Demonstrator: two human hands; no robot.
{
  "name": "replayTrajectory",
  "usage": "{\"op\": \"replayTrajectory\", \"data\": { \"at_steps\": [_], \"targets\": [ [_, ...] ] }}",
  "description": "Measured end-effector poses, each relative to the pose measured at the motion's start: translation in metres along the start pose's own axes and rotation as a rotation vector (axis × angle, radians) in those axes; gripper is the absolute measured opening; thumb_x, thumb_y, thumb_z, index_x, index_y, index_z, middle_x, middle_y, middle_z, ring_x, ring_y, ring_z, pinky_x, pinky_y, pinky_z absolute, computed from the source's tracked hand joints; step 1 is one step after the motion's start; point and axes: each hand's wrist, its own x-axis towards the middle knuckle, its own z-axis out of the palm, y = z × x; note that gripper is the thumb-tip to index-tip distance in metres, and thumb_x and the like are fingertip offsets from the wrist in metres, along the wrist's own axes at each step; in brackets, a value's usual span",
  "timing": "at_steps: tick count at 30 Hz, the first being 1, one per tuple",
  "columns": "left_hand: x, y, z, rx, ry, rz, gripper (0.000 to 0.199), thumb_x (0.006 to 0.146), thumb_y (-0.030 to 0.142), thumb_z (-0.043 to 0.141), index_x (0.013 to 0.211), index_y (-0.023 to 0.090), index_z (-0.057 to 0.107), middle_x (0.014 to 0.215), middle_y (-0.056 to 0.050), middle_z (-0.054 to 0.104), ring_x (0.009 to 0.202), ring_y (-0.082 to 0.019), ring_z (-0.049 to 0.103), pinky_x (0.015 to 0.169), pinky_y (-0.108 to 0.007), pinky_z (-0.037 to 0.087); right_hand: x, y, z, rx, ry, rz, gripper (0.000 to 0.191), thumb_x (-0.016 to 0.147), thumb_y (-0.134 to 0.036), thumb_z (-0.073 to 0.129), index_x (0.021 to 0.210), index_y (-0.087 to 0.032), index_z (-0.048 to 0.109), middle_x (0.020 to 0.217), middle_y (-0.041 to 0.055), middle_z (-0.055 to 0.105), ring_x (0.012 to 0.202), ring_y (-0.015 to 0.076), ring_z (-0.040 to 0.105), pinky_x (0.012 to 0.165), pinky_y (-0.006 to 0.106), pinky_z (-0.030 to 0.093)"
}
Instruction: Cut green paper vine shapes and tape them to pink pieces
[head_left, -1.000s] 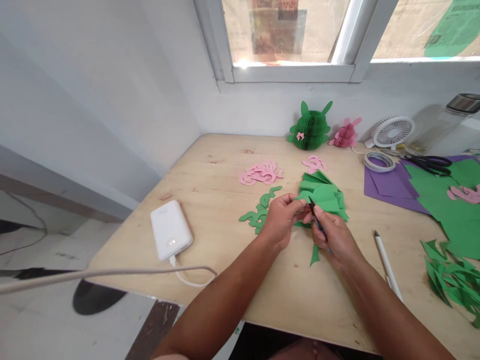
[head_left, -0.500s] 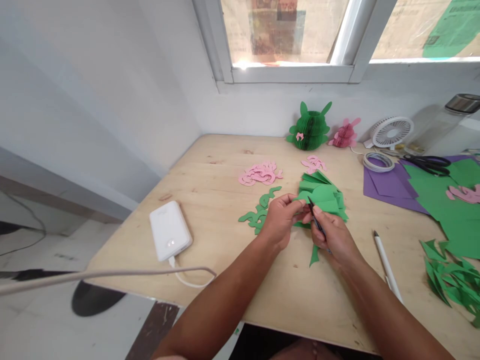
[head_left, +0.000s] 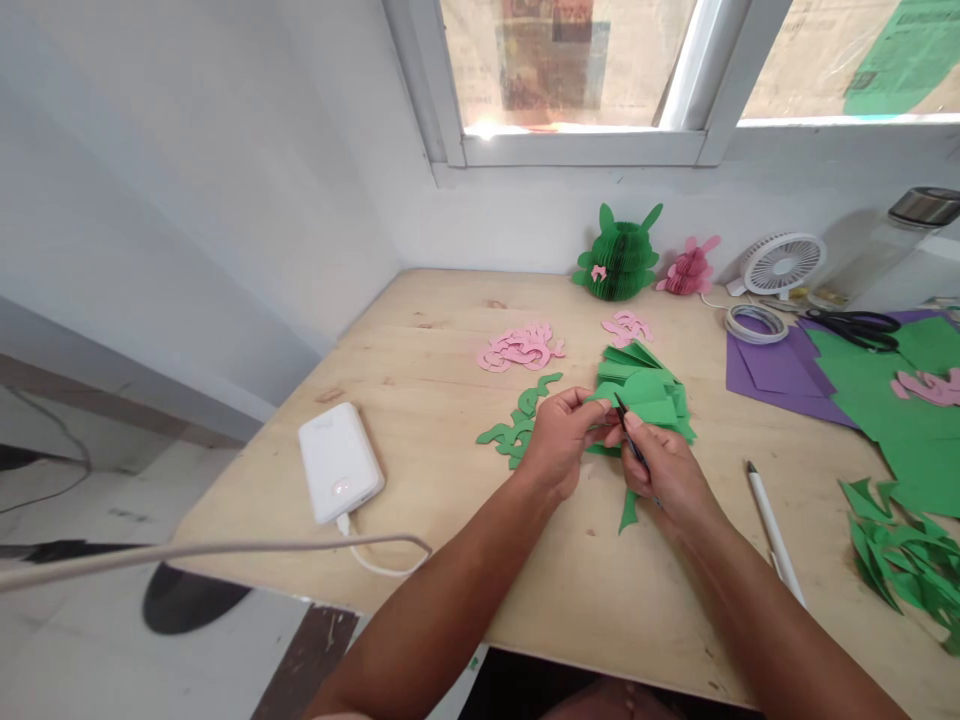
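My left hand [head_left: 559,440] is closed in a pinch on a piece of green paper [head_left: 602,398], mostly hidden by the fingers. My right hand [head_left: 667,470] grips a slim dark pointed tool [head_left: 624,412]; its tip points up and away, close to the left fingertips. Whether it is a knife or small scissors I cannot tell. Just beyond both hands lies a stack of green paper pieces [head_left: 649,385]. A narrow green scrap [head_left: 628,512] hangs or lies below the right hand. Curly green cutouts [head_left: 517,430] lie beside my left hand.
Pink cutouts [head_left: 521,348] lie farther back. Green [head_left: 619,260] and pink [head_left: 688,268] paper figures stand by the wall, near a white fan [head_left: 784,262]. Tape [head_left: 756,325], black scissors [head_left: 855,325], a white pen [head_left: 772,525] and green scraps [head_left: 907,560] lie right. A power bank [head_left: 341,460] lies left.
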Motion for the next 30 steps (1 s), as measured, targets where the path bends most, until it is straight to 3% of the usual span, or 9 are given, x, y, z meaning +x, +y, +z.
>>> {"op": "replayTrajectory", "data": {
  "at_steps": [13,30],
  "targets": [
    [-0.0004,0.0011,0.0007,0.001,-0.026,0.001,0.027,0.059,0.030,0.076,0.063,0.016,0.053,0.059,0.000,0.062,0.048,-0.009,0.053,0.060,-0.027,0.044,0.0000,0.0002,0.0007,0.008,0.004,-0.010,0.050,0.067,-0.065,0.067,0.066,-0.015,0.059,0.036,-0.0090,0.033,0.033,0.0037,0.018,0.036,0.020,0.012],
    [0.0006,0.0017,-0.0010,-0.003,0.000,-0.007,0.023,0.058,0.027,0.075,0.062,0.015,0.056,0.062,-0.002,0.065,0.057,-0.012,0.059,0.063,-0.027,0.046,-0.0004,-0.0012,0.0028,0.006,0.022,-0.010,0.050,0.065,-0.065,0.068,0.065,-0.016,0.058,0.035,-0.0093,0.031,0.033,0.0039,0.018,0.036,0.020,0.011]
  ]
}}
